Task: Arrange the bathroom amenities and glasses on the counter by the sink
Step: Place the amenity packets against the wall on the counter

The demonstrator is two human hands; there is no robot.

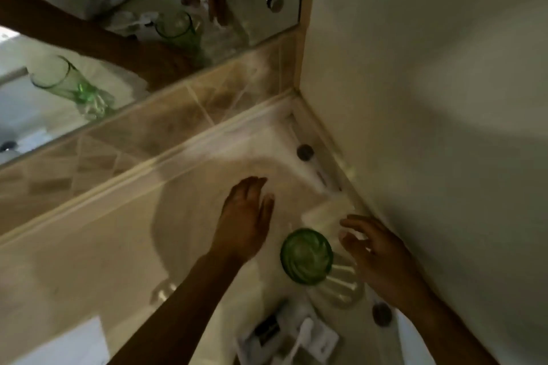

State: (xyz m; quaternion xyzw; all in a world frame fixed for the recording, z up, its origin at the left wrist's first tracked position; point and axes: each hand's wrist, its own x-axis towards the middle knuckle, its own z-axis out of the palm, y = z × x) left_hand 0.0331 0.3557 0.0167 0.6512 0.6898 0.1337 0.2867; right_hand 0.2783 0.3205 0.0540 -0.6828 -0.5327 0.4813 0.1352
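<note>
A pale stone counter (103,246) runs into the far right corner. On it near the right wall stand a green glass (306,256) and, just beside it, a clear glass (341,287). White packets (284,335) lie nearer; small tubes (320,169) line the wall.

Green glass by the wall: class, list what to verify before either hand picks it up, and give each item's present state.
1. Green glass stands upright on the counter: ok.
2. Left hand holds nothing, fingers straight: ok.
3. Right hand holds nothing, fingers loose: ok.
4. Room around the green glass: not ok; a clear glass stands right beside it.
5. Whether the two glasses touch: cannot tell, the picture is blurred.
6. White amenity packets lie apart from the green glass: ok.
</note>
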